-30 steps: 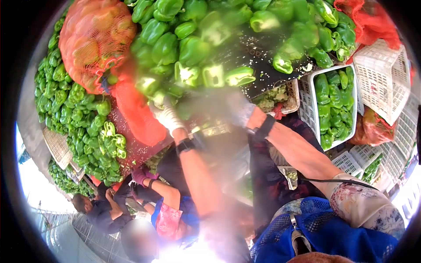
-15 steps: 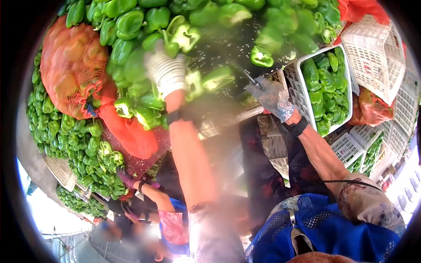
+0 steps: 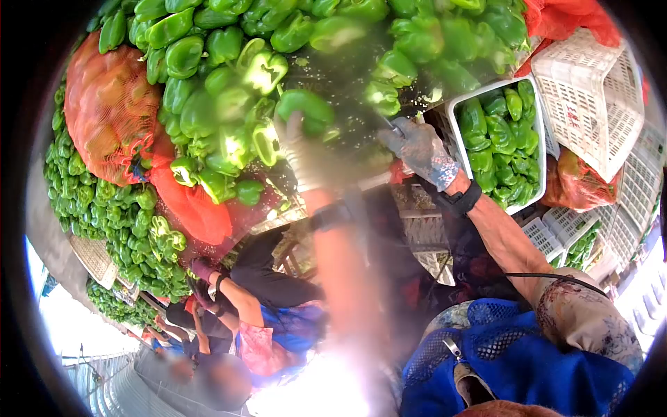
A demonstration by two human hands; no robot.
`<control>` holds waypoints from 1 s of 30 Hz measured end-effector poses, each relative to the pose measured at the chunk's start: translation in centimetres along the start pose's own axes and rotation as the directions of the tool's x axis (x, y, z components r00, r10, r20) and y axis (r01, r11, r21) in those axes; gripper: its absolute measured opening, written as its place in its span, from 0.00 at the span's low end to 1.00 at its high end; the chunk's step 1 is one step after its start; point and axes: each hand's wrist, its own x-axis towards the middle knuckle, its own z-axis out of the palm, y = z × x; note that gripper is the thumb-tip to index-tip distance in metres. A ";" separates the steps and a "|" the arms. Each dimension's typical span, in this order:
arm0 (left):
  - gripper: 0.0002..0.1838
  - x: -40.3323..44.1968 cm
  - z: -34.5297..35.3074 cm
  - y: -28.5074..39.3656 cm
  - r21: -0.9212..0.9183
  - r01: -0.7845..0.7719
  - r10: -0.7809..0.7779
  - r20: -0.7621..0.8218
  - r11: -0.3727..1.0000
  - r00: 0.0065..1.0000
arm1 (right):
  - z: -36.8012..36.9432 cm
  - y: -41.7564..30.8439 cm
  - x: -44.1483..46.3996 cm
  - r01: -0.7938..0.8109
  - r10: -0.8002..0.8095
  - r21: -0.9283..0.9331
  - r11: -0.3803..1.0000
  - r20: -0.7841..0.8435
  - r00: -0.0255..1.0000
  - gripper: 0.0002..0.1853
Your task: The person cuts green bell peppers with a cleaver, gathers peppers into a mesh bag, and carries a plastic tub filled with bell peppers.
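My left hand [image 3: 300,156], in a pale glove and blurred, is closed on a whole green bell pepper [image 3: 309,110] above the dark work surface. My right hand [image 3: 420,151], in a grey patterned glove, grips a small knife [image 3: 390,125]; only a short bit of its metal shows. Cut-open bell peppers [image 3: 265,71] with pale insides lie to the left of my left hand. Whole green peppers [image 3: 417,42] are heaped beyond both hands. Pale seeds are scattered over the surface between them.
A white crate [image 3: 451,115] of green peppers stands right of my right hand. Another white crate [image 3: 580,97] leans beyond it. A full red mesh sack [image 3: 108,115] rests at left. A co-worker's arm [image 3: 240,306] reaches toward the pepper pile [image 3: 132,243] at lower left.
My left hand has moved right and toward me from the pile and now holds a whole pepper. My right hand, with the knife, has shifted slightly left.
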 end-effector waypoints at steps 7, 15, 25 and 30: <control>0.31 4.3 0.9 -4.3 0.876 -0.230 0.279 0.115 0.424 0.953 | 2.4 1.9 0.3 0.189 -0.212 -0.167 0.968 -0.133 0.968 0.13; 0.27 4.3 0.5 -3.8 0.870 -0.180 0.120 0.140 0.459 0.983 | 2.4 -1.0 1.8 0.067 -0.127 -0.269 0.961 -0.213 0.969 0.14; 0.34 4.3 0.6 -1.4 0.672 -0.086 0.047 0.076 0.735 0.996 | 10.8 -0.1 4.0 0.148 -0.198 -0.360 0.921 -0.106 0.974 0.13; 0.33 1.7 0.3 3.9 0.664 -0.243 0.263 0.071 0.708 0.962 | 8.4 -5.9 2.3 0.110 -0.127 -0.233 0.966 -0.062 0.990 0.16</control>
